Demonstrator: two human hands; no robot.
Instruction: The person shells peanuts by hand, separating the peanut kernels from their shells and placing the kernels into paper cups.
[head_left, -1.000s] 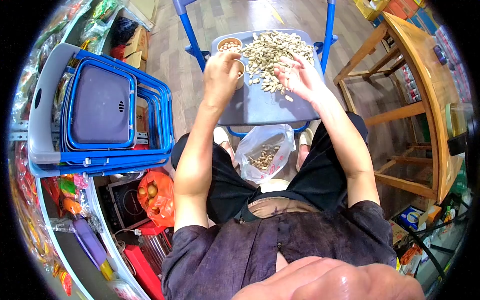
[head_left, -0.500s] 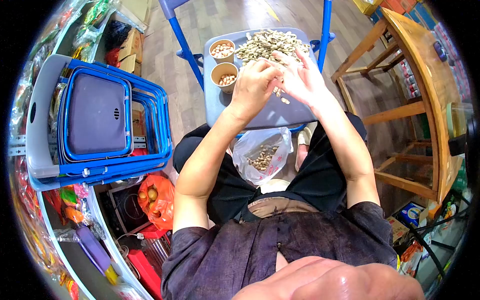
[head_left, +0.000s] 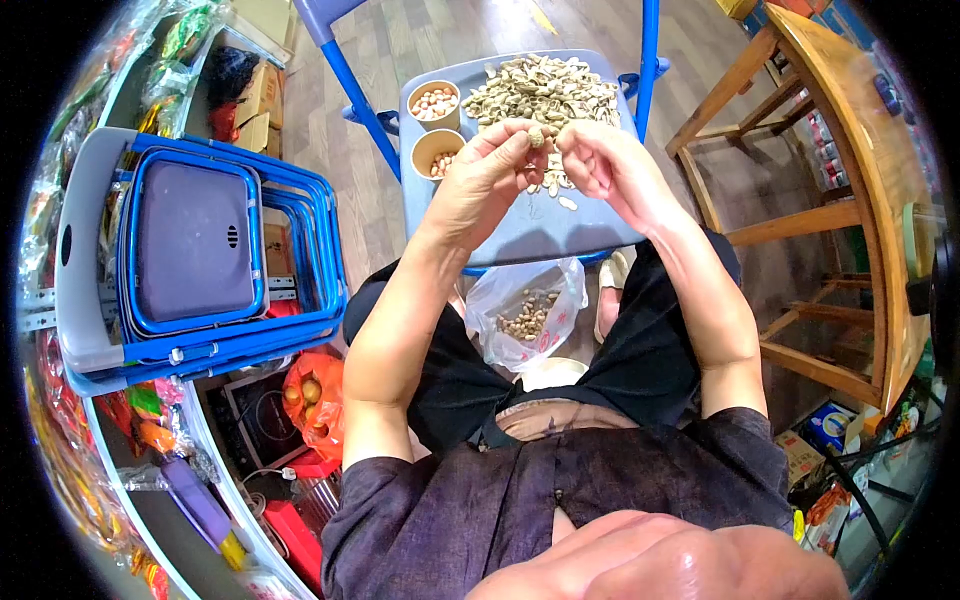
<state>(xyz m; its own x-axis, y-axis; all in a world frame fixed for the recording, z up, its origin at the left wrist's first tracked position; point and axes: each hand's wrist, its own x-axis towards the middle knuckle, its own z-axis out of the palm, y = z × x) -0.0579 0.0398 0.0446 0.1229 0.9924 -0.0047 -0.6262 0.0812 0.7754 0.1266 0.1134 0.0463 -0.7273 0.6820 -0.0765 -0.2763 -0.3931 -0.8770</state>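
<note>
Beige and rough-shelled, a small oval peanut [head_left: 536,138] sits pinched between thumb and fingers of my left hand [head_left: 487,178], above the middle of the grey-blue plastic chair seat [head_left: 500,238]. My right hand [head_left: 612,172] is just beside it, fingers curled loosely; I can't tell whether they grip anything. I judge I'm at the shell-cracking step; next calls for a firm squeeze, then sorting kernel from husk. Two tan paper cups [head_left: 424,165] holding pinkish kernels line the left edge; pale, dry shells [head_left: 545,90] heap towards the far right corner. Below the near edge slumps a translucent white plastic bag [head_left: 557,322] of peanuts.
</note>
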